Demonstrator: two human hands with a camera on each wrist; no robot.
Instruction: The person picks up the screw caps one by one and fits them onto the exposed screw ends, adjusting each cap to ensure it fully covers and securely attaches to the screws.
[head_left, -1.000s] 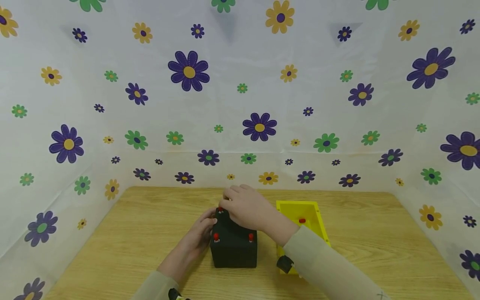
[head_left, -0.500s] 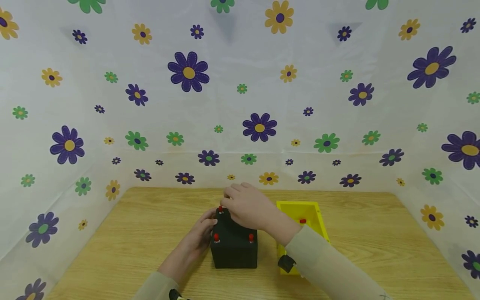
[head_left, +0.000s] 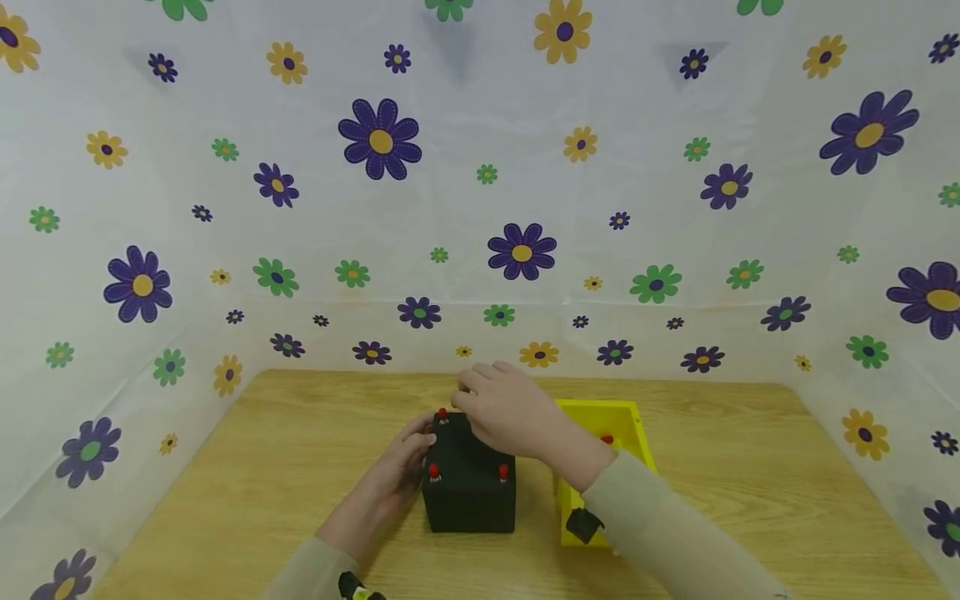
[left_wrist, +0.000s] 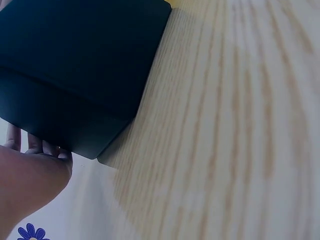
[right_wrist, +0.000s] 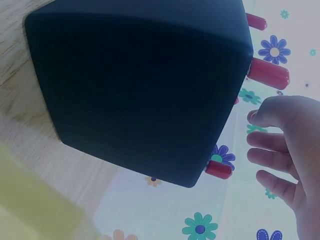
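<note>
A black box (head_left: 471, 508) stands on the table in the head view, with several red knobs on pale metallic bases at its top corners. One is the front-left knob (head_left: 434, 472), another the front-right knob (head_left: 503, 472). My left hand (head_left: 397, 471) grips the box's left side, thumb at the top edge; in the left wrist view its fingers (left_wrist: 36, 144) reach behind the box. Above the back of the box hovers my right hand (head_left: 506, 410). In the right wrist view its loosely bent fingers (right_wrist: 270, 159) are apart from the red knobs (right_wrist: 270, 73), nothing visible between them.
Right of the black box stands a yellow open bin (head_left: 643, 442), partly covered by the right forearm. A small red piece (head_left: 607, 439) lies in it. The wooden table (head_left: 300, 450) ends at a white sheet (head_left: 450, 217) printed with flowers, behind and at both sides.
My right hand has drawn slightly right and up from the back-left knob, which now shows more fully. The left hand and the black box hold their place.
</note>
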